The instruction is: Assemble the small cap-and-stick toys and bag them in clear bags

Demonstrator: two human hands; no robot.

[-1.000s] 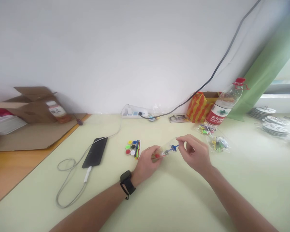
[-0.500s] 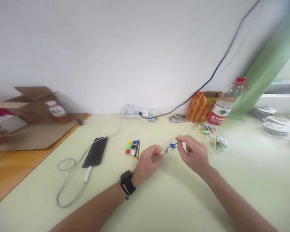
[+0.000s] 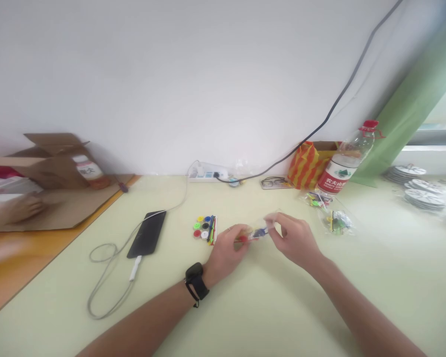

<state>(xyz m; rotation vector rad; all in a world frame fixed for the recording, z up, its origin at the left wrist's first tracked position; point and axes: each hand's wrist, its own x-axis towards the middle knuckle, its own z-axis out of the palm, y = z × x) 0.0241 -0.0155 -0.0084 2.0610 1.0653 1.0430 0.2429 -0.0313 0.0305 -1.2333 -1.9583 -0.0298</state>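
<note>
Between my hands is a small clear plastic bag (image 3: pixel 258 233) with blue, red and yellow plastic parts in it. My left hand (image 3: pixel 228 248), with a black watch on its wrist, grips the bag's left end, over the red part. The fingers of my right hand (image 3: pixel 295 240) pinch the bag's right end, beside the blue part. Just left of my left hand lie several round coloured discs (image 3: pixel 201 226) in rows, with a bundle of thin coloured sticks (image 3: pixel 211 229) along their right side. The discs are yellow, blue, green, black, red and white.
A black phone (image 3: pixel 146 235) on a white cable lies at left. Two bags of parts (image 3: pixel 338 221) sit at right by a large water bottle (image 3: pixel 342 163). Behind are a power strip (image 3: pixel 208 172) and glasses (image 3: pixel 275 182). Another person's hand (image 3: pixel 26 208) is by a cardboard box (image 3: pixel 59 158).
My right hand has shifted slightly left and down, and the bag is bunched closer between my hands. At far left the other person's hand has come further into view.
</note>
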